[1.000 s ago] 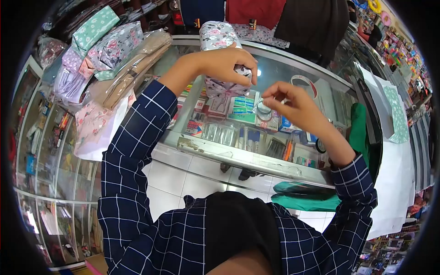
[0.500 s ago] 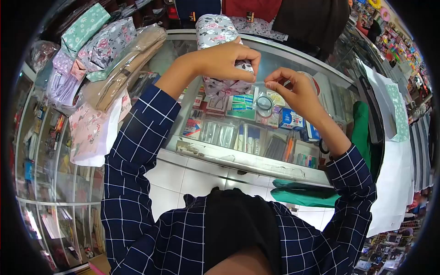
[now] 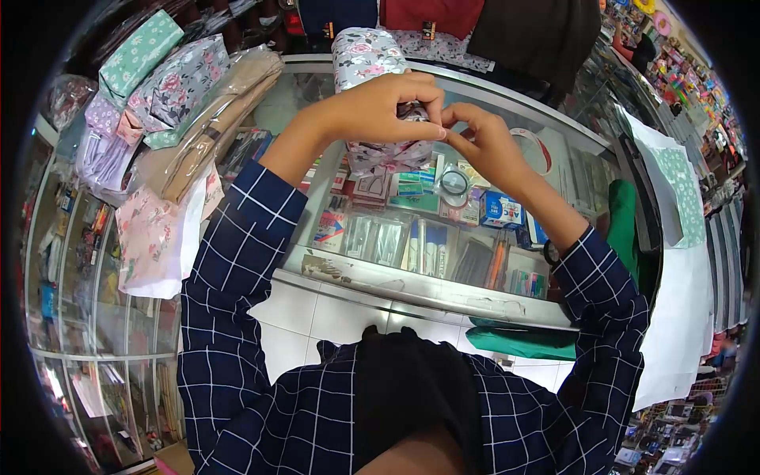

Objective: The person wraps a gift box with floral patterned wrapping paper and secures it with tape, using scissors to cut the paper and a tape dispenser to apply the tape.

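A package wrapped in grey-white paper with pink flowers (image 3: 366, 57) stands on the glass counter (image 3: 317, 96), its near end gathered in folds below my left hand. My left hand (image 3: 368, 107) reaches over the package, thumb and fingers closed in a pinch beside it. Close against those fingertips is my right hand (image 3: 484, 142), its thumb and forefinger pinched too. A faint see-through strip, apparently clear tape, showed between the hands a moment ago; now the fingers hide it.
Behind the glass are a blue box (image 3: 500, 207), pens and small packets. More floral-wrapped packages (image 3: 178, 83) and a bagged brown garment (image 3: 214, 123) lie at the left. White paper (image 3: 685, 309) and a green cloth (image 3: 623, 226) are at the right. A red-edged ring (image 3: 545, 150) lies near my right hand.
My right hand has moved left and up until its fingertips meet those of my left hand. The gap between them has closed. The package stays in place.
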A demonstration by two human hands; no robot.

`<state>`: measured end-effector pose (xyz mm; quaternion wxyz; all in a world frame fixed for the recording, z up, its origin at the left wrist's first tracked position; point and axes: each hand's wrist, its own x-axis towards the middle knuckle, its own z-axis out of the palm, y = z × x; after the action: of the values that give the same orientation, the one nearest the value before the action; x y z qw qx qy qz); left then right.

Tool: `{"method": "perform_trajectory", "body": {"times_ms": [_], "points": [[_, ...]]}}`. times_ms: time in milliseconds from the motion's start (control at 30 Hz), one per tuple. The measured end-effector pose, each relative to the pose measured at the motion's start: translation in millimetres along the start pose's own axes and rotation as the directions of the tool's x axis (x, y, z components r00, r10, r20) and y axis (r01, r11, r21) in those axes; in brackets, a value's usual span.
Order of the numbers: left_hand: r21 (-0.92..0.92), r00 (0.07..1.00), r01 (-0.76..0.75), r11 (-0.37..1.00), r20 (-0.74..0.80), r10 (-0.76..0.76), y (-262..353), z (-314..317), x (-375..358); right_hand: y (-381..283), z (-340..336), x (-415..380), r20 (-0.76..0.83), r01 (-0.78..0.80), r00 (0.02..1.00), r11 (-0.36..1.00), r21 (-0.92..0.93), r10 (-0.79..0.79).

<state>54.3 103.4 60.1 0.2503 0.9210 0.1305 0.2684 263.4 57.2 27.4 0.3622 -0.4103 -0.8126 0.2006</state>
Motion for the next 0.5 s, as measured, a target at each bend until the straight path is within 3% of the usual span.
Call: {"method": "perform_trajectory", "body": {"times_ms": [200, 300, 400, 433, 500], "points": [[0.009, 1.000, 0.011, 1.000, 0.014, -0.011, 0, -6, -1, -3, 3, 5, -0.028, 0.108, 0.993, 0.990, -0.095, -0.111], [0.000, 1.000, 0.021, 1.000, 0.020, -0.021, -1, -8, -1, 11, 1, 9, 0.028, 0.301, 0.952, 0.918, -0.258, -0.304], [-0.031, 0.999, 0.032, 0.999, 0.023, -0.032, -5, -7, -2, 15, -9, 23, -0.153, 0.237, 0.943, 0.919, -0.316, -0.296], [-0.042, 0.999, 0.040, 0.998, 0.023, -0.040, -6, -7, -3, 19, -13, 31, -0.137, 0.286, 0.925, 0.887, -0.362, -0.354], [-0.077, 0.999, 0.033, 0.997, -0.029, -0.035, -6, -5, -3, 22, -16, 39, -0.077, 0.274, 0.942, 0.881, -0.385, -0.327]]}}
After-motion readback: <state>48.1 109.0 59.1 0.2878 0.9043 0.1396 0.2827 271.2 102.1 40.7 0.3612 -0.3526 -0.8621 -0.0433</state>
